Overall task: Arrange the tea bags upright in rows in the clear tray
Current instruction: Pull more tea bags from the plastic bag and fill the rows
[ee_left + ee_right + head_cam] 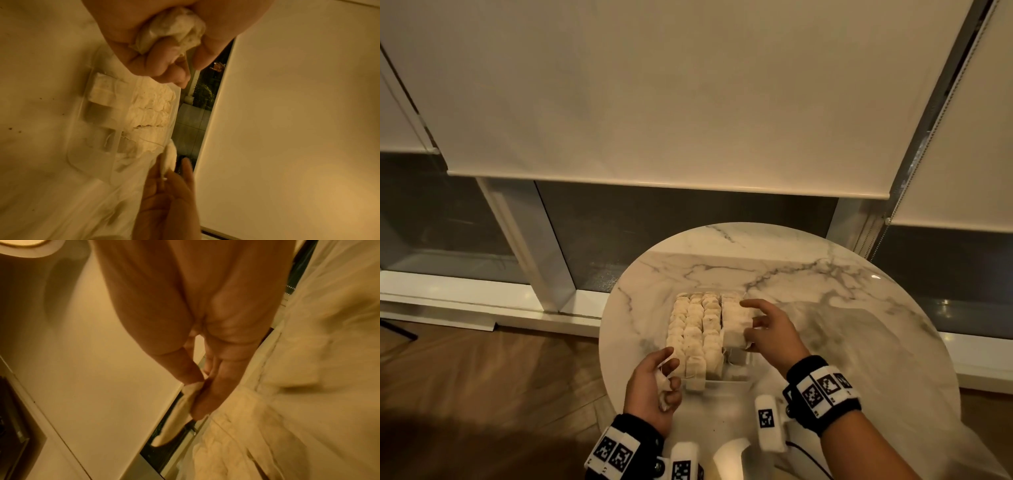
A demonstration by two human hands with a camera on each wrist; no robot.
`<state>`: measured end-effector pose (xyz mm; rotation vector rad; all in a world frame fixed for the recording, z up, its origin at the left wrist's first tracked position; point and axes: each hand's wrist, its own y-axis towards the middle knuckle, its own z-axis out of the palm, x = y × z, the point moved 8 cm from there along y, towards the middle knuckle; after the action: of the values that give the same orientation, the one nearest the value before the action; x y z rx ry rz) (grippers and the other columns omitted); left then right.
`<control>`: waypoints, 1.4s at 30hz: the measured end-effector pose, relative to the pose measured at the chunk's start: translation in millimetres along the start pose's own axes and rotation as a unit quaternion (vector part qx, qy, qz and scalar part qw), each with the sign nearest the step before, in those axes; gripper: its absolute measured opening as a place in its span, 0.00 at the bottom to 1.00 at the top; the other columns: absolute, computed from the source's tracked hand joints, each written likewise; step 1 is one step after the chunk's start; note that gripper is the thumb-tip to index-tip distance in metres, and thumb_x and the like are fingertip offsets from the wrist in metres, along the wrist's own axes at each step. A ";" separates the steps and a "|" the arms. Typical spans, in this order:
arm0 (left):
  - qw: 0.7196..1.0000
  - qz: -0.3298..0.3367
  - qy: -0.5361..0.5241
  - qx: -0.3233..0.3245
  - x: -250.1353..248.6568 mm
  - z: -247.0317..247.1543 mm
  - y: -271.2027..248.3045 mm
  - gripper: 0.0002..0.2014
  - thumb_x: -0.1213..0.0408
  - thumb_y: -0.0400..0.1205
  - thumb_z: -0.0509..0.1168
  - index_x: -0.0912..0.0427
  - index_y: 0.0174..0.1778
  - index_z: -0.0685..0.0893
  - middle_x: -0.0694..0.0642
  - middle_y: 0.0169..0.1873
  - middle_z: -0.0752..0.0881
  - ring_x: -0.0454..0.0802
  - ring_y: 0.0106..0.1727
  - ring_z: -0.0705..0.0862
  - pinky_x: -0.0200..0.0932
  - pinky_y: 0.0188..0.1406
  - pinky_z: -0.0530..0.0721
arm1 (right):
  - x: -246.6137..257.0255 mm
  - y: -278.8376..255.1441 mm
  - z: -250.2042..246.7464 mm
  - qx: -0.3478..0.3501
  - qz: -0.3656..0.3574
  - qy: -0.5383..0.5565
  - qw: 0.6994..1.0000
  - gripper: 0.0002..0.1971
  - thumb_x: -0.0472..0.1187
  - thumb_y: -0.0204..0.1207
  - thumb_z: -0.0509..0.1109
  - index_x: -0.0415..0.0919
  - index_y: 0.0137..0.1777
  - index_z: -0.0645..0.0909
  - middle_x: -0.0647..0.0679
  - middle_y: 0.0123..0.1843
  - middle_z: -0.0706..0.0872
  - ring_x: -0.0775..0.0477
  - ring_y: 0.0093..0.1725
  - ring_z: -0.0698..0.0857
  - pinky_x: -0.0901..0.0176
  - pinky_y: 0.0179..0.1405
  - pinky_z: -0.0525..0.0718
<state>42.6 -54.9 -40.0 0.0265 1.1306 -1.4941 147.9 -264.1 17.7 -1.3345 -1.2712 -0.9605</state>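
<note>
The clear tray (743, 381) sits on the round marble table and holds several rows of pale tea bags (695, 329) standing upright. My left hand (654, 387) hovers at the tray's near left corner, its fingers curled round a small bunch of spare tea bags (174, 30). My right hand (767, 329) is at the tray's right side. Its thumb and fingers pinch one tea bag (185, 402) over the rightmost row (736, 322). The near end of that row is bare tray floor. In the left wrist view the right hand (168, 203) holds that bag (170, 155) just above the tray's rim.
The marble table (825, 291) is bare to the right of and behind the tray; a few dark crumbs (14, 129) lie on it. Its left edge drops to a wood floor (482, 377). Window blinds (654, 102) hang behind.
</note>
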 end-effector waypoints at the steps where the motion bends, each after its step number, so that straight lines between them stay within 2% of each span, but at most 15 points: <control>1: 1.000 -0.001 0.030 0.009 1.8 3.4 -1.0 0.13 0.62 0.81 0.68 0.61 0.60 0.84 0.56 0.36 0.86 0.46 0.19 0.70 0.30 0.13 0.59 | 8.1 -3.9 4.0 0.022 -0.008 0.022 0.999 0.27 0.17 0.72 0.64 0.49 0.59 0.88 0.37 0.48 0.83 0.42 0.41 0.86 0.45 0.40 0.92; 4: 0.989 0.007 0.136 0.063 9.3 25.2 -11.8 0.17 0.51 0.82 0.69 0.59 0.60 0.86 0.60 0.49 0.91 0.46 0.21 0.71 0.31 0.16 0.58 | 25.0 -17.9 19.7 0.066 -0.020 0.066 0.995 0.21 0.19 0.74 0.66 0.43 0.53 0.92 0.34 0.52 0.89 0.43 0.41 0.88 0.47 0.45 0.90; 6: 0.979 0.037 0.176 0.094 11.5 40.5 -20.1 0.17 0.47 0.81 0.69 0.57 0.56 0.88 0.60 0.50 0.92 0.46 0.22 0.72 0.31 0.16 0.58 | 26.6 -25.4 29.2 0.082 -0.016 0.064 0.994 0.17 0.23 0.74 0.70 0.45 0.48 0.93 0.34 0.49 0.91 0.43 0.38 0.88 0.46 0.44 0.87; 10: 0.967 0.110 0.212 0.084 7.8 45.0 -19.4 0.12 0.55 0.80 0.73 0.60 0.51 0.89 0.58 0.39 0.89 0.45 0.22 0.73 0.33 0.16 0.62 | 27.2 -31.7 38.7 0.101 -0.038 0.043 0.993 0.09 0.29 0.75 0.76 0.43 0.49 0.92 0.41 0.37 0.89 0.44 0.37 0.86 0.49 0.42 0.86; 14: 0.952 0.144 0.260 0.078 4.1 42.0 -18.6 0.08 0.58 0.80 0.74 0.59 0.48 0.90 0.55 0.33 0.87 0.46 0.23 0.74 0.34 0.17 0.65 | 22.2 -27.1 34.5 0.089 0.016 0.040 0.995 0.10 0.41 0.76 0.79 0.42 0.55 0.87 0.42 0.42 0.88 0.49 0.34 0.84 0.56 0.34 0.83; 17: 0.936 0.164 0.294 0.101 4.3 48.4 -23.7 0.06 0.59 0.80 0.73 0.57 0.46 0.91 0.53 0.30 0.86 0.46 0.24 0.74 0.35 0.17 0.66 | 15.4 -30.0 38.9 0.162 0.056 -0.087 0.981 0.12 0.56 0.76 0.76 0.47 0.41 0.88 0.52 0.34 0.87 0.54 0.32 0.81 0.61 0.32 0.78; 19: 0.929 0.173 0.307 0.114 5.2 52.4 -26.7 0.05 0.61 0.80 0.73 0.58 0.45 0.92 0.54 0.30 0.85 0.46 0.23 0.74 0.35 0.17 0.67 | 15.8 -30.5 41.2 0.183 0.048 -0.103 0.976 0.12 0.53 0.76 0.76 0.47 0.38 0.88 0.53 0.31 0.86 0.55 0.32 0.80 0.62 0.31 0.76; 22: 0.926 0.176 0.312 0.118 6.3 53.8 -28.0 0.05 0.62 0.80 0.73 0.60 0.44 0.92 0.56 0.30 0.85 0.46 0.23 0.73 0.34 0.17 0.68 | 20.3 -27.7 40.9 0.189 0.021 -0.097 0.977 0.10 0.48 0.77 0.76 0.41 0.43 0.90 0.50 0.34 0.86 0.51 0.35 0.80 0.62 0.31 0.76; 27: 0.925 0.173 0.320 0.113 7.9 51.0 -24.3 0.06 0.61 0.80 0.74 0.61 0.46 0.91 0.56 0.29 0.83 0.46 0.23 0.72 0.35 0.18 0.67 | 26.0 -26.3 39.8 0.195 0.003 -0.074 0.978 0.07 0.43 0.77 0.77 0.39 0.47 0.90 0.49 0.39 0.88 0.54 0.35 0.82 0.64 0.29 0.78; 31: 0.927 0.167 0.319 0.108 9.3 49.1 -22.2 0.06 0.61 0.79 0.75 0.60 0.46 0.91 0.54 0.26 0.81 0.46 0.22 0.72 0.35 0.17 0.67 | 29.7 -20.7 33.1 0.175 -0.001 -0.032 0.984 0.06 0.37 0.76 0.79 0.35 0.49 0.89 0.44 0.36 0.87 0.47 0.34 0.84 0.57 0.30 0.81; 34: 0.929 0.166 0.314 0.100 8.8 46.6 -19.3 0.06 0.60 0.79 0.75 0.59 0.47 0.91 0.56 0.29 0.83 0.46 0.22 0.72 0.35 0.17 0.65 | 29.7 -16.7 30.7 0.195 0.012 -0.091 0.977 0.08 0.35 0.74 0.80 0.33 0.50 0.89 0.41 0.37 0.88 0.42 0.36 0.84 0.52 0.35 0.85; 36: 0.933 0.162 0.308 0.092 8.2 45.0 -17.7 0.07 0.60 0.78 0.76 0.59 0.48 0.91 0.58 0.31 0.86 0.46 0.22 0.73 0.36 0.17 0.65 | 33.1 -15.3 29.2 0.209 0.011 -0.137 0.968 0.07 0.34 0.74 0.79 0.32 0.50 0.88 0.43 0.36 0.88 0.48 0.32 0.85 0.59 0.33 0.87; 38: 0.938 0.161 0.300 0.070 5.8 40.6 -15.3 0.08 0.61 0.78 0.76 0.58 0.50 0.90 0.60 0.36 0.90 0.47 0.22 0.74 0.36 0.17 0.65 | 40.7 -9.2 23.3 0.191 -0.007 -0.172 0.966 0.05 0.36 0.75 0.79 0.37 0.48 0.88 0.49 0.32 0.86 0.55 0.28 0.83 0.64 0.29 0.84; 40: 0.943 0.167 0.284 0.045 1.3 34.6 -12.0 0.07 0.63 0.79 0.75 0.57 0.52 0.89 0.59 0.41 0.92 0.47 0.21 0.74 0.36 0.18 0.64 | 47.5 2.5 14.5 0.156 -0.036 -0.225 0.961 0.03 0.40 0.76 0.79 0.43 0.46 0.88 0.53 0.33 0.87 0.58 0.30 0.83 0.65 0.30 0.83; 42: 0.947 0.172 0.269 0.026 -3.4 28.7 -8.5 0.06 0.66 0.80 0.74 0.58 0.52 0.88 0.61 0.45 0.92 0.47 0.21 0.74 0.35 0.18 0.63 | 50.3 14.4 7.4 0.121 -0.062 -0.306 0.942 0.03 0.45 0.76 0.79 0.48 0.46 0.88 0.55 0.37 0.89 0.59 0.35 0.84 0.67 0.33 0.80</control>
<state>53.1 -72.2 -17.7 0.6719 1.4272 -1.2272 167.8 -246.8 63.5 -1.4177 -1.8953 -0.4487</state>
